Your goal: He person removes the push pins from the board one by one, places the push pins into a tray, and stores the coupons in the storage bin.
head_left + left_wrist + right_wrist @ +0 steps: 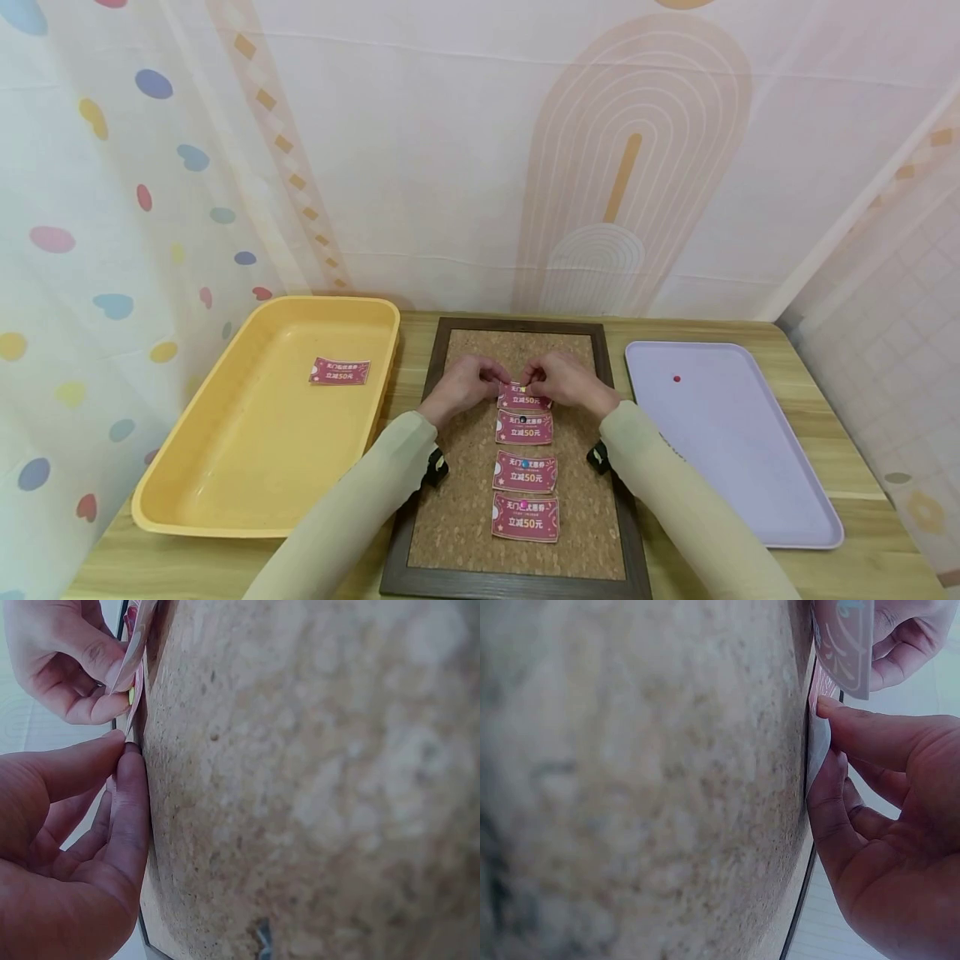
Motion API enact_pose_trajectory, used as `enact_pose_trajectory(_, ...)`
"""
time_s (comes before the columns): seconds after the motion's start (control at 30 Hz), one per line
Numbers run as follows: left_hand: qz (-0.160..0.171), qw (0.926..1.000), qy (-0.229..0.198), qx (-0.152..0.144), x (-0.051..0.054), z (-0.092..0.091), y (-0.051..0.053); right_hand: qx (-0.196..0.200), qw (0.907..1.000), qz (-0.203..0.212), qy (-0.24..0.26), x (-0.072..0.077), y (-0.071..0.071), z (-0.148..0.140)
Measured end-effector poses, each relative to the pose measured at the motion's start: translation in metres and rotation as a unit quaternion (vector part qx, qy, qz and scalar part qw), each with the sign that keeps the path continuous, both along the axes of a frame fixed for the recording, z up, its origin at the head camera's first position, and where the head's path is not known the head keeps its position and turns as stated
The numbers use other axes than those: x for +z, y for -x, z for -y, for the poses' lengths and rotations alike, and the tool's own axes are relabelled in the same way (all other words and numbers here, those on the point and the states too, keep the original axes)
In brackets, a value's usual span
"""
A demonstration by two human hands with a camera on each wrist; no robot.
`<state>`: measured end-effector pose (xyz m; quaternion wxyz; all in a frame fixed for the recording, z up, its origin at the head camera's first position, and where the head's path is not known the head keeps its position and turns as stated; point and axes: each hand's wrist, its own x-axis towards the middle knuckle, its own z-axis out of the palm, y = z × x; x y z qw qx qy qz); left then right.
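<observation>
Both hands are at the upper part of a framed cork board (450, 533). The topmost red-pink paper coupon (525, 402) lies between them, with a yellow pushpin (522, 389) at its upper middle. My left hand (468, 383) pinches its left edge between thumb and index finger, as the left wrist view shows. On the other side, my right hand (900, 802) pinches the right edge with thumb and fingers. Below hang three similar coupons in a column: one with a black pushpin (522, 420), one with a blue pushpin (525, 464), one with a pink pushpin (523, 504).
Left of the board stands a deep yellow tray (225, 500) with one loose coupon (340, 372) inside. To the right, a flat lilac tray (742, 450) bears a single red pushpin (677, 379). A patterned curtain (450, 167) hangs behind the wooden table (817, 392).
</observation>
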<state>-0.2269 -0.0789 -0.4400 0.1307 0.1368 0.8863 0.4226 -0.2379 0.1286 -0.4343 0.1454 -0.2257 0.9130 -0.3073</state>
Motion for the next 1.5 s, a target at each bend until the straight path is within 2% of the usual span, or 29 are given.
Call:
enact_pose_trajectory(0.33, -0.013, 0.9999, 0.002, -0.003, -0.0006, -0.0001, -0.001, -0.003, 1.0, 0.008, 0.0, 0.0011, -0.0015, -0.0001)
enact_pose_trajectory(1.5, -0.014, 0.9998, 0.015, -0.002, 0.0006, 0.0052, -0.0002, -0.001, 0.9999, -0.003, -0.013, 0.003, -0.002, 0.0077)
